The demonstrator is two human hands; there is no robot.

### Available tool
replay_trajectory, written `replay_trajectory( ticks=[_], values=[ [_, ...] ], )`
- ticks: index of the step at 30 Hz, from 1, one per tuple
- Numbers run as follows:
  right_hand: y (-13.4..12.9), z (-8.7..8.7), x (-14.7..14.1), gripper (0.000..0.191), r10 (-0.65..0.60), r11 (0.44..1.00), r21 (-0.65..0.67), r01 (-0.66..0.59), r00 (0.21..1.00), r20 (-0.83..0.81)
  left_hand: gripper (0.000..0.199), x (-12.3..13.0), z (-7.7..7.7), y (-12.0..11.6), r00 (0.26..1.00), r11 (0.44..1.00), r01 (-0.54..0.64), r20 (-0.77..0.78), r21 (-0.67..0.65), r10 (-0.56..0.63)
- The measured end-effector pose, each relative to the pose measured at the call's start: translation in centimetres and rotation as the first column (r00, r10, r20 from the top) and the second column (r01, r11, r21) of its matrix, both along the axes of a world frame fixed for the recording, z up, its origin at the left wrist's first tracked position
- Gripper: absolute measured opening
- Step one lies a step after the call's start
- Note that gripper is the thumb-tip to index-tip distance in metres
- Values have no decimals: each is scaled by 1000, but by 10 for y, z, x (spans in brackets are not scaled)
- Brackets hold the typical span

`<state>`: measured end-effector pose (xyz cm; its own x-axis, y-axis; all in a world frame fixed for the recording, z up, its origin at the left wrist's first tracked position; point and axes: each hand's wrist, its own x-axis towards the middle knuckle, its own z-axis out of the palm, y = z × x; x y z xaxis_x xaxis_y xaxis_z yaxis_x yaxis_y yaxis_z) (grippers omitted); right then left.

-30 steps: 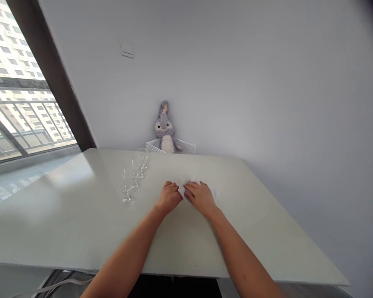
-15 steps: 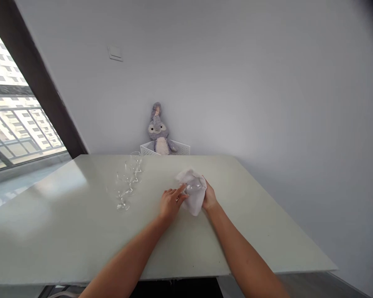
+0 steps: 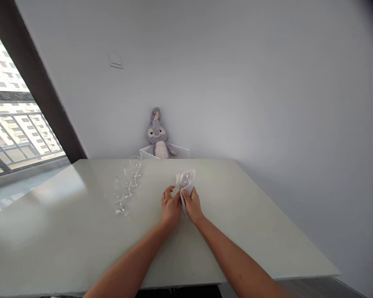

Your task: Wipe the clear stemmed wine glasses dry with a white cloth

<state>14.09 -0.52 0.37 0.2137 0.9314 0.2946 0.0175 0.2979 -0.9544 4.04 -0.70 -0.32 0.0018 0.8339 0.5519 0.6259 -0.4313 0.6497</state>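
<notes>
A clear stemmed glass (image 3: 187,179) lies tilted between my hands over the table, its bowl wrapped partly in a white cloth (image 3: 187,188). My left hand (image 3: 170,209) is at the glass's stem side, fingers curled, thumb against the cloth; the stem itself is hidden. With thumb and fingers closed, my right hand (image 3: 193,206) grips the cloth around the bowl. To the left, several more clear stemmed glasses (image 3: 122,211) stand upright in a row running away from me.
The pale table (image 3: 251,236) reaches to a grey wall. Behind its far edge, a grey plush toy (image 3: 158,134) sits in a white perforated basket (image 3: 182,153). A window (image 3: 15,120) with a dark frame is at the left.
My right hand has moved left and turned over, folding the cloth closer around the glass. The cloth's spread has narrowed, and the glass's bowl has tipped away from me.
</notes>
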Motion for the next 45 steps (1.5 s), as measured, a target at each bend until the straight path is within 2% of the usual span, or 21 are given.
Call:
replay_trajectory(
  ticks=[2,5,8,10,12,14,16,17,20,23,24,26,28,30,32,33,34,36,38,41,45],
  values=[
    [4,-1,7,34,-37,997,-68,42,996,86,23,-5,6,3,999,999,37,36,8,-37],
    [5,-1,13,32,-47,990,-111,83,955,293,21,-12,15,10,942,990,118,325,-83,-85],
    [0,0,11,39,-18,996,-58,64,810,586,46,-15,18,15,749,927,315,654,-204,-110],
    [-3,1,9,44,2,999,-37,34,719,696,57,-16,18,17,630,886,400,773,-236,-78],
    [-5,2,7,42,63,997,-77,-15,735,675,54,-17,17,17,569,881,407,821,-240,-39],
    [-6,4,6,36,222,974,-162,-161,835,504,46,-19,19,17,530,878,427,847,-216,-49],
    [-6,6,7,31,431,894,-224,-387,880,198,40,-22,23,15,472,849,503,875,-164,-110],
    [-7,7,7,30,526,831,-232,-506,850,30,38,-24,26,14,432,818,560,889,-131,-153],
    [-16,9,4,37,701,590,-181,-787,611,-368,40,-29,40,7,241,658,753,928,6,-284],
    [-31,14,-3,44,770,369,-74,-927,349,-534,52,-31,58,-5,13,486,855,931,179,-365],
    [-36,17,-4,45,786,315,-53,-947,292,-544,56,-32,65,-9,-23,455,866,925,208,-379],
    [-46,27,-3,46,816,273,-67,-960,268,-512,62,-36,78,-17,11,441,880,921,176,-391],
    [-52,39,3,43,838,349,-155,-924,382,-391,69,-41,89,-23,149,484,873,912,61,-382],
    [-55,52,10,34,798,555,-257,-791,593,-103,76,-45,94,-30,296,590,807,891,-40,-344],
    [-57,59,14,21,566,825,-242,-511,747,350,78,-45,92,-38,389,724,684,882,-85,-264],
    [-58,59,14,15,368,926,-153,-345,734,571,76,-43,90,-43,409,786,611,887,-93,-213],
    [-58,57,13,12,154,979,-23,-204,657,738,72,-41,88,-49,412,835,541,897,-97,-163],
    [-61,48,9,16,-192,968,244,-61,443,875,67,-34,85,-63,387,893,439,918,-100,-87],
    [-63,36,3,25,-385,906,420,-45,323,864,64,-27,85,-76,349,918,386,936,-91,-54],
    [-67,21,1,35,-504,835,547,-58,318,803,64,-25,85,-86,287,936,341,958,-81,-22],
    [-71,10,5,48,-468,803,557,-214,353,810,53,-37,70,-76,149,924,307,971,-227,189]
  ],
)
